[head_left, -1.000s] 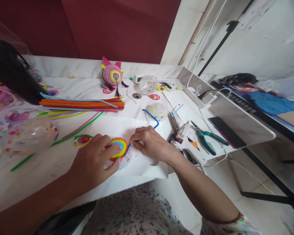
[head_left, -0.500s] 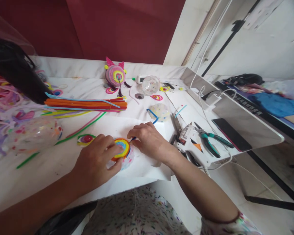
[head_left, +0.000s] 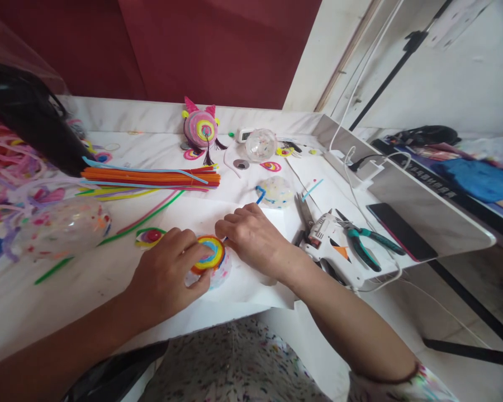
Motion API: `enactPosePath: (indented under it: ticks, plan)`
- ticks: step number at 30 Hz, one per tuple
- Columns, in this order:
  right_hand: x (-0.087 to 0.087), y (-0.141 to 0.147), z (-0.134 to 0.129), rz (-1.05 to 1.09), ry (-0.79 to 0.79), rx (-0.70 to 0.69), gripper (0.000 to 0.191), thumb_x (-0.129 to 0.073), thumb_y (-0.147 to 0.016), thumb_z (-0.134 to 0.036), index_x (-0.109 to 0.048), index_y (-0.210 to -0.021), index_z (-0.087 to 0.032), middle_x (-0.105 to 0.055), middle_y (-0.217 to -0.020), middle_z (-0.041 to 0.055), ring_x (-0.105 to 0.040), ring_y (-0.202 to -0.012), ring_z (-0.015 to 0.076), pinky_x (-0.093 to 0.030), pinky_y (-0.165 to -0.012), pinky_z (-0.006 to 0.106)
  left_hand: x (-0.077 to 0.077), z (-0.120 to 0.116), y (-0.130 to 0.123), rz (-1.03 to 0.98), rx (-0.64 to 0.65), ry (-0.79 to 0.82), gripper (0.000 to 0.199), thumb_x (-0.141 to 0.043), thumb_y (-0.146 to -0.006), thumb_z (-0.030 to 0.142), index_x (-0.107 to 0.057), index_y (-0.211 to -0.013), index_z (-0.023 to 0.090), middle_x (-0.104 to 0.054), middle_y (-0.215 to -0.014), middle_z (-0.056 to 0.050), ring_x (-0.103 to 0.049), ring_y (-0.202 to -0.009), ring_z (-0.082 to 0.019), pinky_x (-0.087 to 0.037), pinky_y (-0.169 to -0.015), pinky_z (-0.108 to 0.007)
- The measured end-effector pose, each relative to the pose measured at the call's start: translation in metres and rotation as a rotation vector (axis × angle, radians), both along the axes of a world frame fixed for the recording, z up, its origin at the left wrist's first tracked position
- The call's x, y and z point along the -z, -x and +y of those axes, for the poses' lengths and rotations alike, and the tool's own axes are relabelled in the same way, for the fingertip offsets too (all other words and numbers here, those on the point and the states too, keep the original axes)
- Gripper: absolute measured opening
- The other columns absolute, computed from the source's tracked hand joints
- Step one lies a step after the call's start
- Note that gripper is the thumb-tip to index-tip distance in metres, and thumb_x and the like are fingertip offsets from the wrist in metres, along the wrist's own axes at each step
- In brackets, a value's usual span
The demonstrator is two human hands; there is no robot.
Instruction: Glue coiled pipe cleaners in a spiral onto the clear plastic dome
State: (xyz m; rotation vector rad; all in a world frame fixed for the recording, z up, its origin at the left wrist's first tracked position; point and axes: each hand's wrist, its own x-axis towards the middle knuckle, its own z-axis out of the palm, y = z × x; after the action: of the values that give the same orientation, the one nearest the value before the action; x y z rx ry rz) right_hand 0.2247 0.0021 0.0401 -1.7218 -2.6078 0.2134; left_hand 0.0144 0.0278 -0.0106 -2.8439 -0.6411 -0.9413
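My left hand (head_left: 165, 271) is closed around a clear speckled ball (head_left: 223, 272), its fingers pressing on top. On the ball's upper side lies a flat coil of pipe cleaner (head_left: 216, 259), ringed in orange, yellow and light blue with a dark blue strand at the edge. At the coil's right side, my right hand (head_left: 254, 237) pinches a dark blue pipe cleaner (head_left: 260, 194). A bent blue length shows beyond that hand; its middle is hidden. White paper (head_left: 184, 215) lies beneath both hands.
A bundle of orange pipe cleaners (head_left: 151, 176) lies behind the left hand. Farther back stands a pink horned ball figure (head_left: 201, 131). To the right are scissors (head_left: 305, 212), a white glue gun (head_left: 329, 245), pliers (head_left: 362, 248) and a phone (head_left: 402, 231). Another clear ball (head_left: 65, 229) rests left.
The right hand has shifted slightly left and closed in at the coil's edge, covering more of the blue strand. The left hand keeps its hold. The whole view has shifted slightly.
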Motion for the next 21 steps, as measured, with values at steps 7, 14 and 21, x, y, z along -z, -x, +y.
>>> enactPosePath:
  ticks: [7,14,21]
  plan:
    - [0.009,-0.008,-0.002,0.065,-0.015,-0.015,0.012,-0.064,-0.106,-0.012,-0.074,-0.102,-0.016,-0.079,-0.1,0.0075,-0.066,-0.095,0.023,-0.03,-0.084,0.037,0.009,0.002,0.005,-0.054,0.027,0.072,0.006,-0.061,-0.095,0.021,-0.065,-0.099,0.022,-0.063,-0.089,-0.003,-0.061,-0.081,-0.023,-0.051,-0.074,-0.038]
    - [0.011,-0.01,-0.001,0.07,-0.079,-0.043,0.015,-0.064,-0.105,-0.011,-0.074,-0.096,-0.019,-0.077,-0.095,0.0052,-0.063,-0.091,0.0216,-0.03,-0.084,0.037,0.007,0.002,0.006,-0.064,0.024,0.074,0.006,-0.062,-0.094,0.022,-0.066,-0.1,0.022,-0.065,-0.088,-0.003,-0.062,-0.08,-0.023,-0.053,-0.073,-0.038]
    - [0.013,-0.01,-0.002,0.024,-0.09,-0.048,0.013,-0.065,-0.106,-0.015,-0.077,-0.102,-0.017,-0.077,-0.1,0.0088,-0.061,-0.098,0.0252,-0.032,-0.089,0.041,0.001,0.0,0.004,-0.024,0.001,0.036,0.006,-0.061,-0.094,0.02,-0.065,-0.097,0.023,-0.066,-0.085,-0.003,-0.066,-0.077,-0.023,-0.055,-0.071,-0.037]
